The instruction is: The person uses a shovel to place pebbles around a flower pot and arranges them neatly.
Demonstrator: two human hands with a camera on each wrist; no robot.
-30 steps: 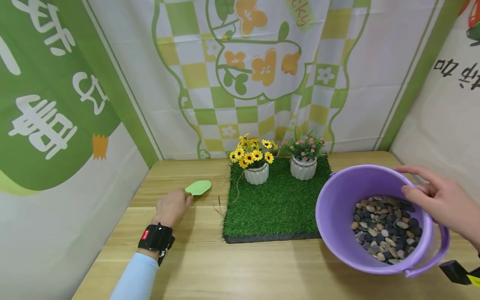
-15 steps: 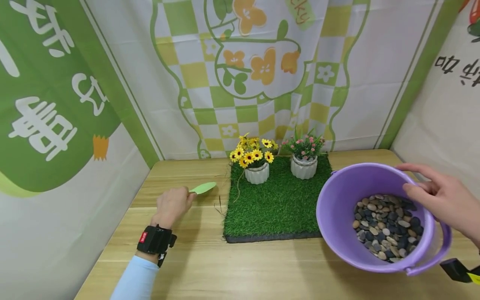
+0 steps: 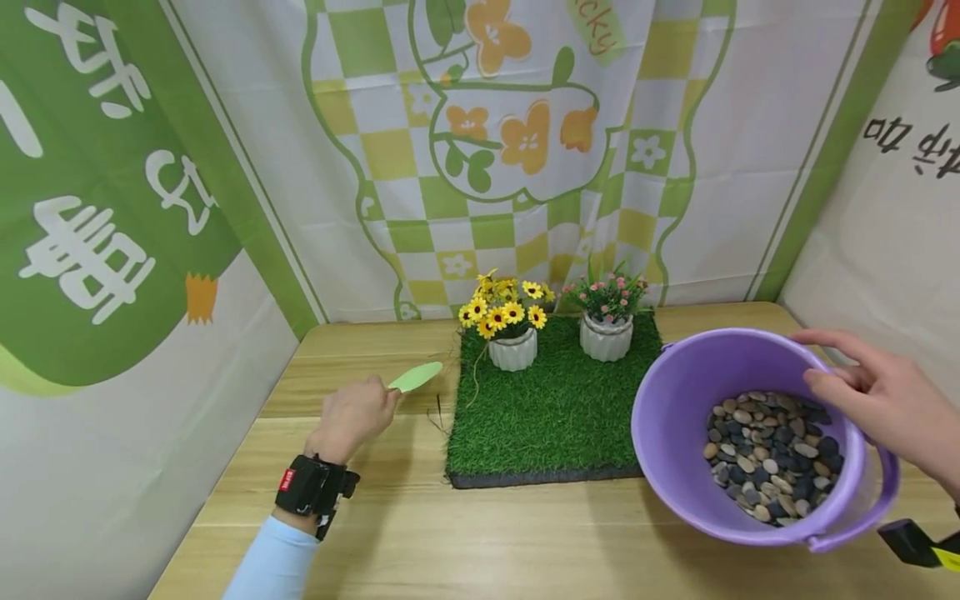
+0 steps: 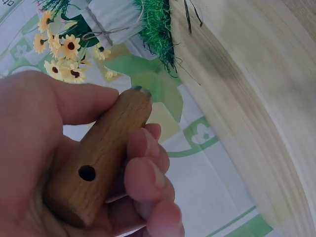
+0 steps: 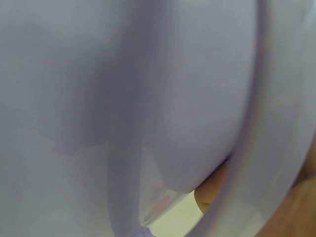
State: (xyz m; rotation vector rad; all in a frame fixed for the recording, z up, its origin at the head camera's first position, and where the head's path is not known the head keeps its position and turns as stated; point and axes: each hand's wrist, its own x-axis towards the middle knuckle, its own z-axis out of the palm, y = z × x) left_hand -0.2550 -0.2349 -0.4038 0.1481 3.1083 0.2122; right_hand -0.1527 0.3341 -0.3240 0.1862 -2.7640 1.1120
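- One trowel (image 3: 416, 377) is at the left of the table (image 3: 487, 550), its blade pointing right, its tip near the left edge of the grass mat (image 3: 543, 433) but apart from it; it seems raised off the wood, though the gap is hard to judge.
- Holding it well calls, I judge, for a firm hold on the wooden handle (image 4: 111, 133), a level blade and a slow wrist, while the other side steadies the purple bucket (image 3: 675, 433) so that its load does not slide.
- Its blade is pale green, smooth and rounded at the tip; the handle is brown, grained, with a dark hole near the butt and a metal collar (image 4: 143, 91) at the blade end.
- Wrapped around that handle is the left hand (image 3: 354, 417), its thumb laid along the wood.
- At the bucket's right side the right hand (image 3: 892, 408) grips the rim.
- Grey, black and tan pebbles (image 3: 772, 454) lie inside the bucket, near right; it hides the mat's near right corner, and I cannot tell whether they touch.
- Two white pots stand on the far part of the mat: yellow flowers (image 3: 498, 308) left, pink flowers (image 3: 611, 292) right.
- Beyond hangs a patterned cloth (image 3: 772, 100).
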